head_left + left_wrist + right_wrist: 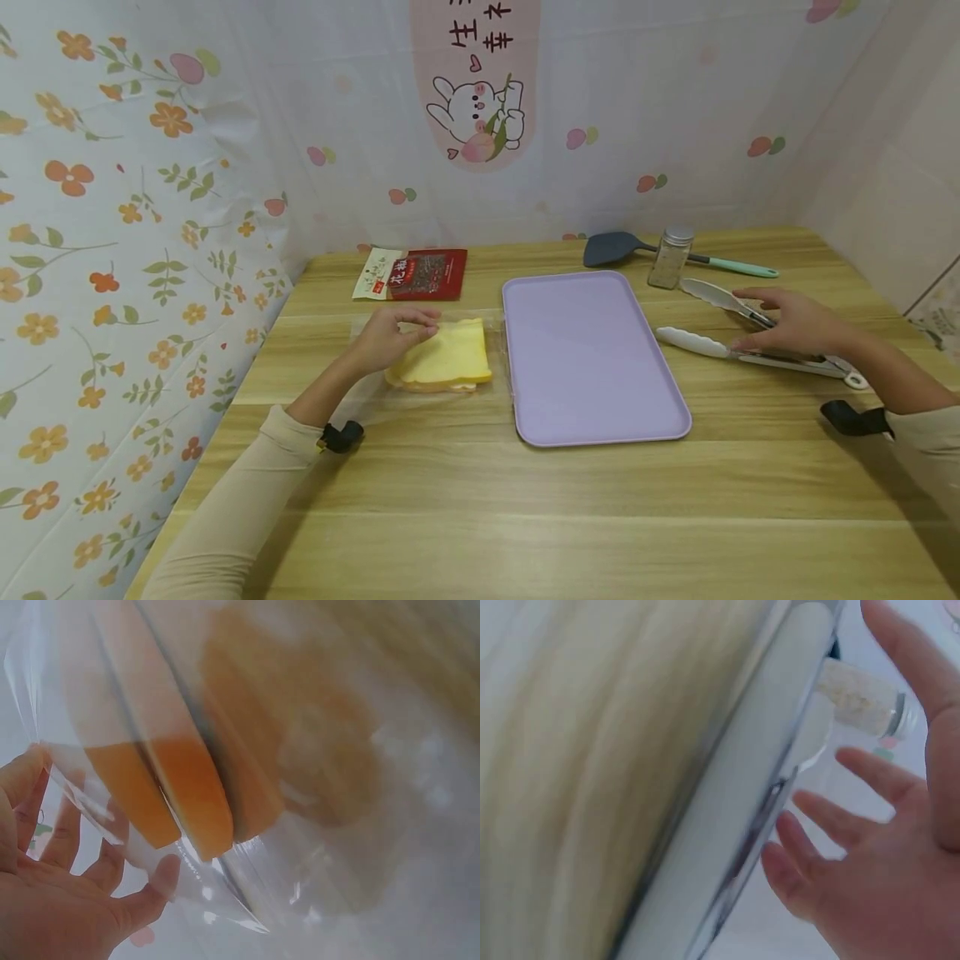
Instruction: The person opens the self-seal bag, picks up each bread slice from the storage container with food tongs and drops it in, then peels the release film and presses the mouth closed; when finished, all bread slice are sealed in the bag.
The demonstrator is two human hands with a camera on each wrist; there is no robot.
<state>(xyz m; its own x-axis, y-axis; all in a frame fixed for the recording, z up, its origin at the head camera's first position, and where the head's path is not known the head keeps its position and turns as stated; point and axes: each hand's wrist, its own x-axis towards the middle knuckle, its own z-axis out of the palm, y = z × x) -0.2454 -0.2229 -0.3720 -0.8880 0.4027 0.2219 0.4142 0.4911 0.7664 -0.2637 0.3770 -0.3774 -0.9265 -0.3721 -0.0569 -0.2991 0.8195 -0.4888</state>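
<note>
Slices of yellow bread (444, 353) lie stacked inside a clear plastic bag (501, 354), left of the tray. At the bag's upper left is my left hand (392, 340); its thumb and index finger pinch the film, while the other fingers (112, 862) spread beside the bag in the left wrist view. Orange crusts show through the plastic there. Over the tongs (693, 342) is my right hand (795, 322), thumb and fingers spread to either side of the metal arms. The tongs' white scalloped tips point left, spread apart. In the right wrist view the fingers (840, 817) stand apart from the near arm.
A lilac tray (592, 358) lies mid-table between my hands. Behind stand a spice jar (671, 258) and a dark spatula (611, 248) with a mint handle. A red and white spice packet (427, 275) lies at the back left. Printed cloth (330, 83) hangs behind the table.
</note>
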